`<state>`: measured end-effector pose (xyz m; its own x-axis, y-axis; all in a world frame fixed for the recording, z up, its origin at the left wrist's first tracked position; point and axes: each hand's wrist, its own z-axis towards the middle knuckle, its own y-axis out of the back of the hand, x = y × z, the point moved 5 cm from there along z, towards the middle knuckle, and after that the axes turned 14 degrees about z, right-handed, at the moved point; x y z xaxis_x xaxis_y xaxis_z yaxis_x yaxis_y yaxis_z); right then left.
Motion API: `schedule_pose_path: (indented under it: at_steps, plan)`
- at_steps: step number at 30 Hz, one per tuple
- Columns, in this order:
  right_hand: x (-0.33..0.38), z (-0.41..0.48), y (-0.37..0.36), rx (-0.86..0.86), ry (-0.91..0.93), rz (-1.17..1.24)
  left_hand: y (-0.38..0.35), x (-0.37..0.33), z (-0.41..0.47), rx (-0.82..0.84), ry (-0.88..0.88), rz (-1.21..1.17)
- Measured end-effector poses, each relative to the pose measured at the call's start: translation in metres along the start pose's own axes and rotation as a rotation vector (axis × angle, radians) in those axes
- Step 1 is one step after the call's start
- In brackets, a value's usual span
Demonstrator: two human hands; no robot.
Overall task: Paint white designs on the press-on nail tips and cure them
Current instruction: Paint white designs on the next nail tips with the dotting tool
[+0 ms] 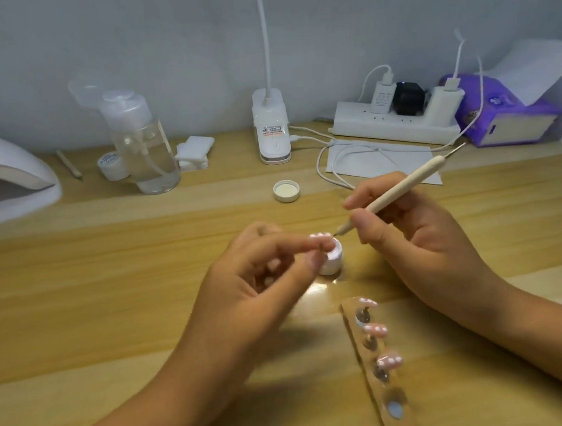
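My left hand (261,280) pinches a pink nail tip (420,230) with white dots, held up on its stand just over a small white paint jar (432,252). My right hand (414,236) grips a cream dotting pen (404,189); its fine tip touches the edge of the held nail. A clear holder strip (380,362) at the lower right carries three pink dotted nail tips (376,330) on pegs. The white curing lamp (7,172) sits at the far left.
The jar's lid (286,191) lies open side up in the middle. Behind stand a pump bottle (142,146), a small tub, cotton pads (194,151), a wooden stick, a clip lamp base (271,127), a power strip (396,118) with cables, and a purple tissue pack (502,114).
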<state>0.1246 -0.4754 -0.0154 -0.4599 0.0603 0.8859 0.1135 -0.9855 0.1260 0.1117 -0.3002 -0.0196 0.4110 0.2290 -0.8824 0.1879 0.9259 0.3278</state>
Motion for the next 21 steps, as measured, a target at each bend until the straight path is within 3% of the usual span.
schedule_pose_path:
  at_steps: [2,5,21]
  plan:
    - [-0.001,0.0,-0.001,0.014,-0.001,-0.045,0.001,0.013,0.003,-0.023,0.158,-0.112]
    - [-0.001,0.0,-0.002,0.026,-0.013,-0.063,0.004,0.022,0.004,-0.009,0.24,-0.122]
    - [-0.006,-0.001,-0.007,0.109,-0.029,-0.16,0.001,0.016,0.006,0.044,0.209,-0.247]
